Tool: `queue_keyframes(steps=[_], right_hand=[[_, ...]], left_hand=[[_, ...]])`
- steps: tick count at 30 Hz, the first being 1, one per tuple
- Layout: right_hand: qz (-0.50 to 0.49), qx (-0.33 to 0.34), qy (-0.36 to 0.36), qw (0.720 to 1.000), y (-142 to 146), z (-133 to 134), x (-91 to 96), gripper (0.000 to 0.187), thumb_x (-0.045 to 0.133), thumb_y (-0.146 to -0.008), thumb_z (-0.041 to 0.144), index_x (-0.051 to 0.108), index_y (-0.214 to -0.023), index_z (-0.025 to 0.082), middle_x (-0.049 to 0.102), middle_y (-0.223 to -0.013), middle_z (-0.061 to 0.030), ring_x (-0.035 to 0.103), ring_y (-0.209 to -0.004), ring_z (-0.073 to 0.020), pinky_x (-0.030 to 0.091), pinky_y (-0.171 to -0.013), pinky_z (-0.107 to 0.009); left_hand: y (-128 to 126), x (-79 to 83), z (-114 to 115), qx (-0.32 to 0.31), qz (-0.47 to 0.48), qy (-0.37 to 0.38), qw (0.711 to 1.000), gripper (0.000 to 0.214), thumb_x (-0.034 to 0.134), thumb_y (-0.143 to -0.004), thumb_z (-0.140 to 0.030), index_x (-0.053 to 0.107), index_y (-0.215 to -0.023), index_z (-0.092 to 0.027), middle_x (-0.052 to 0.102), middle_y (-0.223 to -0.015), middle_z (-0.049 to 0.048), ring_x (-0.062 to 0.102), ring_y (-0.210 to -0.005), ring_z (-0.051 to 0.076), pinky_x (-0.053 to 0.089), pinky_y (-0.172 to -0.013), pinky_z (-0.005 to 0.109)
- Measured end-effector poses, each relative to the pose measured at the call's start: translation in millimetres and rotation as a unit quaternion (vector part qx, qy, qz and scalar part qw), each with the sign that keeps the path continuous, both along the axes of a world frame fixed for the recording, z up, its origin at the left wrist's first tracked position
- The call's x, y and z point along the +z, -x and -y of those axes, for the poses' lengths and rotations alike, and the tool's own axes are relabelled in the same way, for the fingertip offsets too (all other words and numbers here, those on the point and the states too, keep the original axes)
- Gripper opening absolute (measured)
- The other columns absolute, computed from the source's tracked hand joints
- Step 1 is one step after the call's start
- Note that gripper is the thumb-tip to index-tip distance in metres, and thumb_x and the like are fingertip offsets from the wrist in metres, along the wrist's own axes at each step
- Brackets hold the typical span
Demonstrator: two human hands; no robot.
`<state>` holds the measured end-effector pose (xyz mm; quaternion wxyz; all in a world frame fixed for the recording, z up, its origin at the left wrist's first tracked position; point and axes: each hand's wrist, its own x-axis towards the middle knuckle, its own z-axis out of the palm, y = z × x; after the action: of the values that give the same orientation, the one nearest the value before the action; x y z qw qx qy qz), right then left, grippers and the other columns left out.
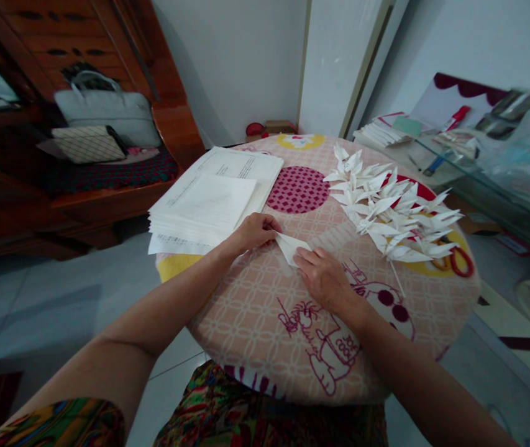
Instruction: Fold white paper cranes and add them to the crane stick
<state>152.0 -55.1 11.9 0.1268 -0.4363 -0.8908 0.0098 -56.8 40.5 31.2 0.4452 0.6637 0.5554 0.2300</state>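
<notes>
A small piece of folded white paper [289,246], kite-like in outline, lies near the middle of the round table. My left hand [259,231] pinches its left tip, fingers curled. On its right end, the fingers of my right hand [323,273] are closed together and press on the paper; the thumb is mostly hidden. To the right sits a heap of folded white paper cranes [386,205], with pointed wings sticking out. Left of my hands lies a stack of paper sheets [218,198], some printed, with smaller blank sheets on top.
A patterned pink cloth [250,323] covers the round table. Scissors [460,262] with red handles stick out from under the cranes. At right stands a glass-topped table [498,205] with papers and a plastic bag. A wooden bench [171,180] bearing bags stands at left.
</notes>
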Motion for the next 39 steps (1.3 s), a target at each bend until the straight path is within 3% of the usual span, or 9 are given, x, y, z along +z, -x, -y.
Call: queue_keyframes(steps=[9, 16, 21, 30, 39], right_hand=[[0.006, -0.003, -0.008, 1.0, 0.2, -0.7, -1.8, 0.028, 0.046, -0.098, 0.015, 0.068, -0.115, 0.012, 0.065, -0.128, -0.0135, 0.053, -0.101, -0.0274, 0.046, -0.088, -0.039], [0.006, -0.003, 0.004, 1.0, 0.9, -0.8, 0.0, 0.028, 0.046, -0.097, 0.014, 0.068, -0.115, 0.013, 0.066, -0.126, -0.0141, 0.053, -0.101, -0.027, 0.046, -0.088, -0.039], [0.004, -0.003, -0.001, 1.0, 0.8, -1.0, -1.5, 0.029, 0.046, -0.097, 0.014, 0.068, -0.116, 0.012, 0.066, -0.128, -0.0142, 0.053, -0.101, -0.0272, 0.046, -0.088, -0.04], [0.001, -0.001, -0.005, 1.0, 0.1, -0.4, -1.0, 0.03, 0.044, -0.099, 0.016, 0.068, -0.116, 0.012, 0.066, -0.128, -0.0138, 0.052, -0.102, -0.0269, 0.046, -0.089, -0.039], [-0.01, -0.001, 0.013, 1.0, 0.2, -0.7, -0.1, 0.029, 0.044, -0.098, 0.015, 0.068, -0.115, 0.014, 0.066, -0.123, -0.0151, 0.053, -0.102, -0.0274, 0.046, -0.087, -0.041]], left_hand=[[-6.0, 0.6, 4.3, 0.071, 0.009, 0.0, 0.997, 0.021, 0.054, -0.071, -0.004, 0.072, -0.08, -0.013, 0.058, -0.049, -0.0036, 0.054, -0.044, 0.008, 0.039, -0.046, 0.016], [-6.8, 7.9, 1.3, 0.096, 0.068, 0.079, 0.99, 0.023, 0.046, -0.079, -0.003, 0.066, -0.081, -0.012, 0.061, -0.05, -0.0012, 0.06, -0.046, 0.011, 0.047, -0.05, 0.018], [-7.9, 8.4, -1.1, 0.09, 0.073, 0.077, 0.99, 0.017, 0.051, -0.086, -0.01, 0.065, -0.079, -0.013, 0.06, -0.048, -0.0013, 0.058, -0.043, 0.01, 0.044, -0.046, 0.018], [-5.8, 7.4, 0.7, 0.087, 0.122, 0.093, 0.984, 0.007, 0.062, -0.08, -0.007, 0.066, -0.078, -0.012, 0.062, -0.052, -0.002, 0.059, -0.046, 0.009, 0.047, -0.049, 0.018], [-0.6, 6.1, -3.8, 0.062, 0.117, 0.114, 0.985, 0.012, 0.061, -0.078, -0.003, 0.067, -0.084, -0.011, 0.064, -0.055, -0.0014, 0.06, -0.048, 0.008, 0.05, -0.053, 0.018]])
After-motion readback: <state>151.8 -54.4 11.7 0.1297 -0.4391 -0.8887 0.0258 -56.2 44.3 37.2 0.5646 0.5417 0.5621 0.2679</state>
